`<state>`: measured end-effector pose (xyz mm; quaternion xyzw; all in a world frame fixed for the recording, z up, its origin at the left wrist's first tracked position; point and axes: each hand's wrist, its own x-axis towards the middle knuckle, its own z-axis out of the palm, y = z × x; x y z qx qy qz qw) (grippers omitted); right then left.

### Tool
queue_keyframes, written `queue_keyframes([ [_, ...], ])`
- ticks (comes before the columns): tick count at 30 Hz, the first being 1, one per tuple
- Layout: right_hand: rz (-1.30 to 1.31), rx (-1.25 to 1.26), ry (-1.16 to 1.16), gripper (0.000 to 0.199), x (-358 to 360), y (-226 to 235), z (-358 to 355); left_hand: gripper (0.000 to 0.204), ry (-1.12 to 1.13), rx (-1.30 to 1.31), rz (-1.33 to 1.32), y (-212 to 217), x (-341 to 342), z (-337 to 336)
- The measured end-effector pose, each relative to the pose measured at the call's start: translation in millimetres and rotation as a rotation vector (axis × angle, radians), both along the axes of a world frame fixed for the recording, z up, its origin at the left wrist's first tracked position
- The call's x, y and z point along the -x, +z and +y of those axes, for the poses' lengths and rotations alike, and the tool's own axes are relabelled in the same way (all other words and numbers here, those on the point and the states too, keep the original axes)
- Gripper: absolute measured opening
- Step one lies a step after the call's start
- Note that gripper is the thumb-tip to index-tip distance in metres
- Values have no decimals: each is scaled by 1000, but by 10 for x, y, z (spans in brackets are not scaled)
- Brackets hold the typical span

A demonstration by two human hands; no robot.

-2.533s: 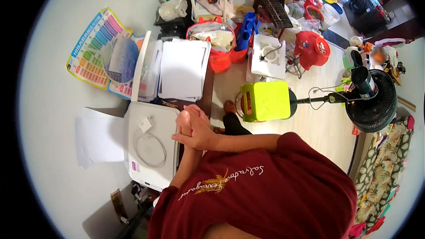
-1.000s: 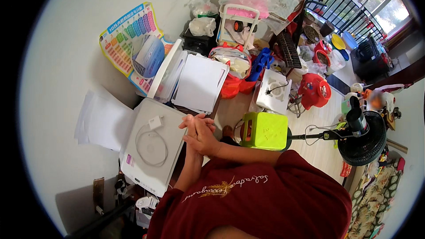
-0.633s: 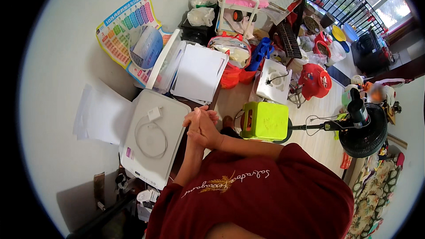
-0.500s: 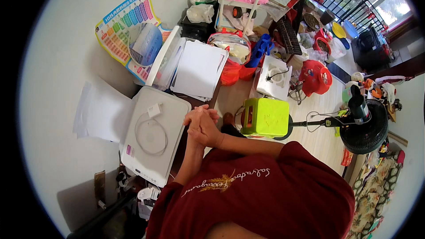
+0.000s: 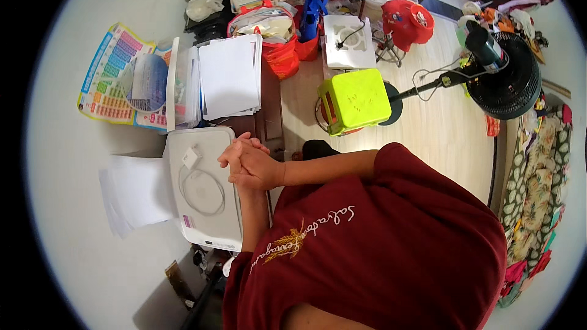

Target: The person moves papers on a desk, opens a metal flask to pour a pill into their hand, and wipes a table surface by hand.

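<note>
My left hand (image 5: 231,156) and my right hand (image 5: 262,168) are clasped together, fingers interlaced, in front of my body. The right hand lies over the left and covers part of it; no object shows between them. They hover near the right edge of a white printer (image 5: 229,137). On the printer's lid rest a white charger plug (image 5: 191,157) and its coiled white cable (image 5: 203,212).
White sheets (image 5: 137,189) stick out left of the printer. Beyond it stands a paper stack (image 5: 229,79). To the right are a yellow-green stool (image 5: 361,101), a white appliance (image 5: 348,55) and a black fan (image 5: 504,76). A red bag (image 5: 281,61) sits farther back.
The view has shifted, so the printer, papers and stool appear farther left and the stool and fan higher. My hands stay clasped, with the right hand still over the left.
</note>
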<state>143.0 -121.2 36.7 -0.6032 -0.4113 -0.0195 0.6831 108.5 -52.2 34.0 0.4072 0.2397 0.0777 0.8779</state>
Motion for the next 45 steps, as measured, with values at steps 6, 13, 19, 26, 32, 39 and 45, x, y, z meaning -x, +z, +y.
queue_keyframes([
  [6,115,76,-84,35,29,-118,-324,45,-124,9,24,-161,-100,-272],
  [13,175,122,-244,31,66,-205,-1053,44,-286,224,24,-361,-130,-908],
  [19,113,250,-472,42,378,-385,-1765,48,-473,208,-25,-337,23,-1693],
  [26,121,420,-557,51,1079,-430,-2979,40,-530,345,-99,-531,646,-2922],
  [32,181,423,-704,42,1663,-193,-4117,43,-908,431,28,-384,1082,-4043],
  [39,389,221,-1119,24,2075,-6,-4744,37,-1347,312,125,-50,1316,-4909],
  [45,834,-219,-1195,18,1964,99,-4858,35,-1501,296,114,-187,1177,-5177],
])
